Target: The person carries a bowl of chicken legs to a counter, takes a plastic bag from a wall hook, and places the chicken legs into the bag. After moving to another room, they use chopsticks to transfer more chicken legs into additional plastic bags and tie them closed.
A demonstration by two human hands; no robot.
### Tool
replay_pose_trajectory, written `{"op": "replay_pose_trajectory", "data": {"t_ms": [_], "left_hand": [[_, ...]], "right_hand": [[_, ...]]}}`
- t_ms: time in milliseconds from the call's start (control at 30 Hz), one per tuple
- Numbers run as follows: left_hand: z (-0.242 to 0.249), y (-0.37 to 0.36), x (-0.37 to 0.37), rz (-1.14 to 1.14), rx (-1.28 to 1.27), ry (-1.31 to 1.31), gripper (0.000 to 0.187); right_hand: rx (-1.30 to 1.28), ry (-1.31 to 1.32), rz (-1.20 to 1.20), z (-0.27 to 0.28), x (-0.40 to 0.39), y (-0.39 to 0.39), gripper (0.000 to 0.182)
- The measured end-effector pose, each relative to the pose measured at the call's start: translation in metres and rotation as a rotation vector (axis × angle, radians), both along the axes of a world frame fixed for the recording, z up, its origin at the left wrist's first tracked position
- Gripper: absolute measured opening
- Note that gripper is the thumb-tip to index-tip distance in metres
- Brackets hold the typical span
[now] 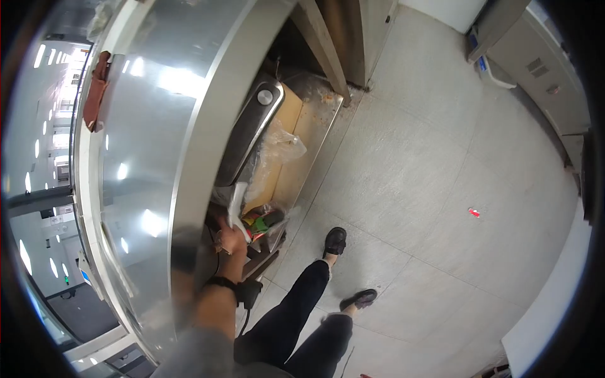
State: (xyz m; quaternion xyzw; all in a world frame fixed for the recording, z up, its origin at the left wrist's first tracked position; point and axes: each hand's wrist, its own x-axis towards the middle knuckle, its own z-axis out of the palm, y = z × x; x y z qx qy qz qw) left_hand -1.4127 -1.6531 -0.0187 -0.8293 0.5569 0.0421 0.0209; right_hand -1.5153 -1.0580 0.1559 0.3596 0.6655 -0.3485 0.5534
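My left hand (230,240) reaches into the low shelf under the steel counter, a black strap and a small dark device on its wrist. Its fingers look closed at the lower end of a white, long, slightly bent object (237,203), whose kind I cannot make out. Right beside the hand lies a green and red plastic packet (257,225) with clear wrapping. Farther along the shelf sits a black and silver appliance (253,129) with a round knob. A crumpled clear plastic bag (282,146) rests against a tan surface next to it. My right hand is not in view.
The steel counter top (151,151) runs along the left, with a brown pouch-like item (97,93) at its far edge. A wooden leg (322,50) stands by the shelf. On the tiled floor (403,176) lies a small red and white scrap (474,213). A grey cabinet (535,57) stands opposite.
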Motion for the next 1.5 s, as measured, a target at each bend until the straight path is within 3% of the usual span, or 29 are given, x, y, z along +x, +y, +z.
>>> {"op": "replay_pose_trajectory", "data": {"t_ms": [67,167,267,333,400,500,600,633,700,733,767,833,867,967,1067,1100,1167,1200,1267,1367,1500], "left_hand": [[0.007,0.042,-0.004,-0.248,-0.15,0.557,0.045],[0.061,0.105,-0.044,-0.115,0.335,1.106,0.047],[0.157,0.162,-0.093,0.052,0.873,1.46,0.047],[0.219,0.193,-0.113,0.068,1.057,1.475,0.049],[0.264,0.21,-0.118,-0.197,1.118,1.524,0.045],[0.314,0.21,-0.118,-0.593,1.05,1.372,0.039],[0.342,0.188,-0.116,-0.799,0.893,1.153,0.037],[0.34,0.177,-0.109,-0.865,0.85,1.108,0.037],[0.371,0.148,-0.102,-0.921,0.784,0.942,0.037],[0.393,0.13,-0.096,-0.938,0.816,0.987,0.039],[0.413,0.113,-0.086,-0.952,0.85,1.03,0.04],[0.416,0.079,-0.055,-1.06,0.974,0.992,0.042],[0.416,0.069,-0.035,-0.96,0.997,1.152,0.042],[0.426,0.048,0.015,-0.654,1.067,1.514,0.041],[0.405,0.039,0.061,-0.077,0.908,1.775,0.039],[0.41,0.036,0.061,0.007,0.746,1.966,0.037],[0.414,0.025,0.056,0.209,0.556,1.963,0.038],[0.416,0.015,0.051,0.3,0.462,1.955,0.038],[0.421,-0.005,0.036,0.225,0.361,1.992,0.044],[0.422,-0.031,0.016,0.109,0.144,2.08,0.048],[0.417,-0.06,-0.005,0.231,-0.057,2.19,0.05]], "right_hand": [[-0.057,0.113,0.09,-0.001,-0.025,-0.02,0.029],[-0.177,0.417,0.431,-0.027,-0.064,-0.036,0.014],[-0.477,0.841,0.665,0.048,-0.143,-0.166,0.009],[-0.657,0.961,0.721,0.107,-0.171,-0.224,0.013],[-0.84,1.157,0.806,0.142,-0.174,-0.255,0.017],[-0.852,1.172,1.062,0.17,-0.162,-0.277,0.016],[-0.854,0.794,1.148,0.184,-0.158,-0.302,0.014],[-1.098,0.551,0.946,0.169,-0.157,-0.309,0.013],[-1.205,0.188,0.966,0.197,-0.158,-0.341,0.015],[-1.242,0.002,0.977,0.212,-0.157,-0.357,0.016],[-1.042,0.019,0.755,0.229,-0.15,-0.367,0.018],[-1.163,0.034,0.576,0.217,-0.18,-0.399,0.017],[-1.221,0.037,0.486,0.208,-0.191,-0.421,0.017],[-1.052,0.223,0.688,0.197,-0.184,-0.476,0.018],[-1.0,0.87,0.986,0.16,-0.188,-0.533,0.018],[-1.12,1.075,1.12,0.174,-0.179,-0.555,0.017],[-1.366,1.479,1.351,0.205,-0.158,-0.593,0.016],[-1.325,1.475,1.417,0.215,-0.149,-0.615,0.014],[-1.236,1.484,1.545,0.231,-0.14,-0.66,0.012],[-1.039,1.451,2.01,0.229,-0.146,-0.717,0.012],[-1.5,1.626,2.023,0.228,-0.155,-0.77,0.01]]}}
